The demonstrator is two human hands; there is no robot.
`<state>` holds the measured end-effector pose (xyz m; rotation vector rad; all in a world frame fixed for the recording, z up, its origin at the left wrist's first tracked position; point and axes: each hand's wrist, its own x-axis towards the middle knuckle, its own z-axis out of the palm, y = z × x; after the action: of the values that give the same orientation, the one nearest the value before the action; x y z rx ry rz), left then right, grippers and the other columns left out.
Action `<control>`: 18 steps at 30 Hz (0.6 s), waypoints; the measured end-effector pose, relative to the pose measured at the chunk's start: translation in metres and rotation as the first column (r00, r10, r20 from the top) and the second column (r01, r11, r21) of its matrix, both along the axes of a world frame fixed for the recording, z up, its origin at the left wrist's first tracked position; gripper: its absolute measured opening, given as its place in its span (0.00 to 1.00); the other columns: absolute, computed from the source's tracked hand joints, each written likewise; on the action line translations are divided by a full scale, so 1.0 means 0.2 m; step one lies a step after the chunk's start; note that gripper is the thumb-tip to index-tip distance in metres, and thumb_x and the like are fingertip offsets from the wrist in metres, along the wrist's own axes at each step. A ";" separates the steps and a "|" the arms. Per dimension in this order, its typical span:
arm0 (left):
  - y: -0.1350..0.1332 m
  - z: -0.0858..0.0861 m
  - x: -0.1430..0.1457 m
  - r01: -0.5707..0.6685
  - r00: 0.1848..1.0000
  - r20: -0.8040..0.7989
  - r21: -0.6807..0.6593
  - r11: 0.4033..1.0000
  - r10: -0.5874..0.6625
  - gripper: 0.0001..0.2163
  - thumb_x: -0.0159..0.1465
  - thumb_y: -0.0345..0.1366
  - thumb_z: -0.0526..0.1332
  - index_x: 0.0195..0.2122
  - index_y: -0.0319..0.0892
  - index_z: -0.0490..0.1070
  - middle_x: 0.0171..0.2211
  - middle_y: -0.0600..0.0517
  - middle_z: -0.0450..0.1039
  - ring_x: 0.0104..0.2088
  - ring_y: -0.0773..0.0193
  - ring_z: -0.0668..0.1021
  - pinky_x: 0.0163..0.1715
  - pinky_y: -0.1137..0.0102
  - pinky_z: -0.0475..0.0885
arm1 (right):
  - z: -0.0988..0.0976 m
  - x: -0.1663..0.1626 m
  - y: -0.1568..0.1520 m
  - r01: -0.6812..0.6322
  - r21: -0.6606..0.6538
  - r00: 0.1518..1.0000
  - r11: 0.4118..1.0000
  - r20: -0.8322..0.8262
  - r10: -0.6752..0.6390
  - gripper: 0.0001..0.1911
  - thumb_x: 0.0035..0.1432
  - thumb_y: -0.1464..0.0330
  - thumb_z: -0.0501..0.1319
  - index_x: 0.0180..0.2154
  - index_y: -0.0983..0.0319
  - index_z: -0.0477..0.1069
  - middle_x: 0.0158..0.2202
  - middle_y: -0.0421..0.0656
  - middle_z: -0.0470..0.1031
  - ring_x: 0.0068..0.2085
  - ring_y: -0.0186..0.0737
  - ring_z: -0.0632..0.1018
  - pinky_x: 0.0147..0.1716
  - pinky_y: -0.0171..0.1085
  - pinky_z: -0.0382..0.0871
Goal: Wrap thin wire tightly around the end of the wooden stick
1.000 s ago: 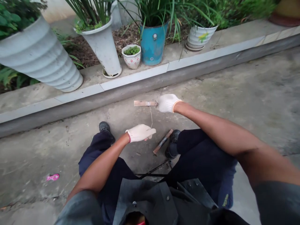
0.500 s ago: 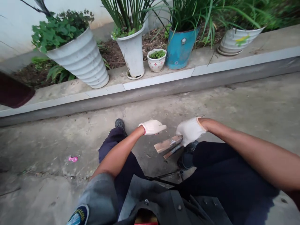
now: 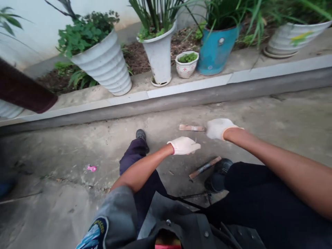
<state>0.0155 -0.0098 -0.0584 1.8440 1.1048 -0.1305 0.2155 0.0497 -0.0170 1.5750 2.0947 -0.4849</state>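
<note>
The right hand clamps one end of the wooden piece, whose free end juts over concrete below the curb. Nearer, the left hand pinches thread, apart from the stick.

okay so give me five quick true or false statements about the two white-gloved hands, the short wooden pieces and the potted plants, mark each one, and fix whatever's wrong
1. The right hand in its white knitted glove grips one end of a short, pale wooden piece. True.
2. The two hands are clasped together. False: the left hand in its red-edged white glove is apart from the right.
3. A dark-banded wooden stick lies beside a dark shoe. True.
4. The small white flowerpot is right of the blue pot in the picture. False: the small white flowerpot is left of the blue pot.
5. A small pink object lies on the grey concrete ground. True.
</note>
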 end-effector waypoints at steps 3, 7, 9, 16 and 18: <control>0.02 -0.02 -0.03 -0.054 0.998 0.012 -0.019 0.998 0.054 0.26 0.75 0.54 0.53 0.29 0.42 0.78 0.24 0.51 0.78 0.26 0.62 0.79 0.33 0.68 0.69 | 0.03 0.01 0.03 0.030 0.021 0.999 0.999 -0.019 -0.029 0.17 0.62 0.66 0.61 0.42 0.69 0.85 0.40 0.66 0.81 0.41 0.59 0.82 0.37 0.45 0.70; 0.02 -0.01 -0.04 -0.074 0.992 0.105 -0.023 0.997 0.076 0.25 0.75 0.53 0.53 0.30 0.41 0.78 0.27 0.50 0.80 0.27 0.62 0.80 0.33 0.69 0.70 | 0.10 0.03 0.02 0.032 0.048 0.999 0.998 -0.034 -0.030 0.20 0.65 0.60 0.60 0.46 0.68 0.84 0.43 0.63 0.81 0.40 0.54 0.80 0.38 0.43 0.68; 0.03 0.00 -0.04 -0.076 0.988 0.134 -0.030 0.997 0.079 0.26 0.74 0.54 0.53 0.31 0.41 0.78 0.26 0.50 0.80 0.28 0.62 0.80 0.33 0.69 0.70 | 0.14 0.05 0.01 0.011 0.041 0.996 0.999 -0.084 -0.008 0.20 0.65 0.57 0.62 0.45 0.66 0.83 0.40 0.58 0.82 0.38 0.48 0.79 0.36 0.40 0.66; 0.09 -0.02 -0.03 -0.060 0.977 0.202 -0.046 0.997 0.068 0.20 0.73 0.50 0.55 0.37 0.40 0.79 0.32 0.48 0.81 0.33 0.61 0.81 0.35 0.70 0.71 | 0.21 0.16 -0.05 -0.172 -0.266 0.900 0.949 -0.433 0.042 0.17 0.59 0.56 0.67 0.35 0.65 0.79 0.26 0.41 0.74 0.27 0.33 0.72 0.28 0.33 0.60; 0.12 -0.03 -0.04 -0.074 0.973 0.214 -0.050 0.996 0.083 0.17 0.71 0.47 0.58 0.35 0.39 0.77 0.32 0.48 0.80 0.32 0.62 0.79 0.33 0.71 0.70 | 0.18 0.16 -0.08 -0.243 -0.303 0.898 0.922 -0.430 0.095 0.17 0.57 0.56 0.69 0.34 0.65 0.79 0.25 0.40 0.73 0.26 0.32 0.70 0.28 0.32 0.60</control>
<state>0.0070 0.0136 -0.0639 1.7290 1.0130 0.0902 0.2481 0.0330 0.0192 1.1392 2.2548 -1.1381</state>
